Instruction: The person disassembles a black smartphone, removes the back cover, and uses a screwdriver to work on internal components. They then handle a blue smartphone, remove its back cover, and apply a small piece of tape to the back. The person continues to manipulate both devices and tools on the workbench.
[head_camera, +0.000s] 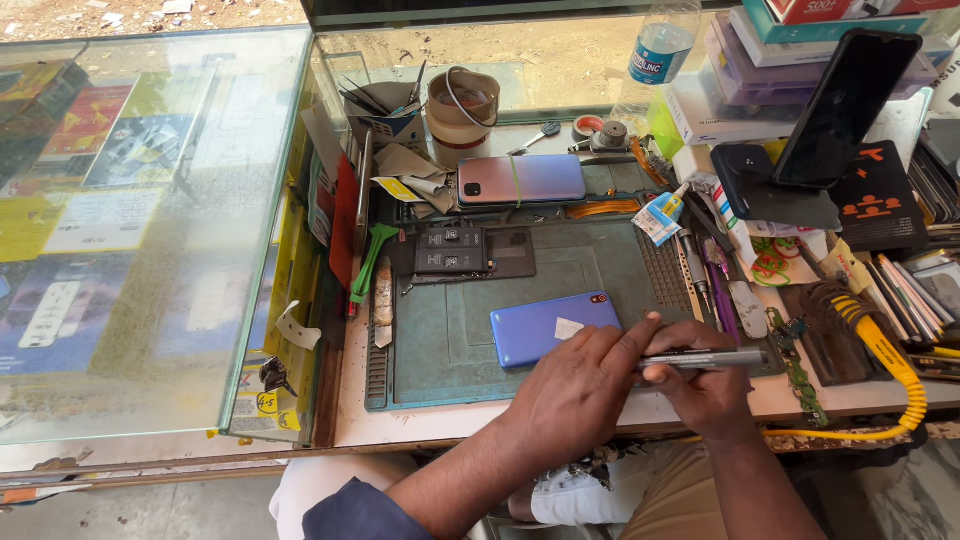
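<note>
The blue phone (553, 327) lay back-up, still closed, left hand (578, 385) curled over its corner, right hand (703, 385) gripping a screwdriver (703, 358).

Bright daylight from top/behind, hazy glare w/ reflections on glass counter (150, 230) at left, soft short shadows on green mat (450, 340), sharp centre, slight wide-angle bowing at edges.

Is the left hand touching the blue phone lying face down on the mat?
Touching. The head view shows the left hand resting on the right end of the blue phone, with fingers overlapping its edge and no gap visible. The right hand holds a grey pen-shaped tool.
</note>
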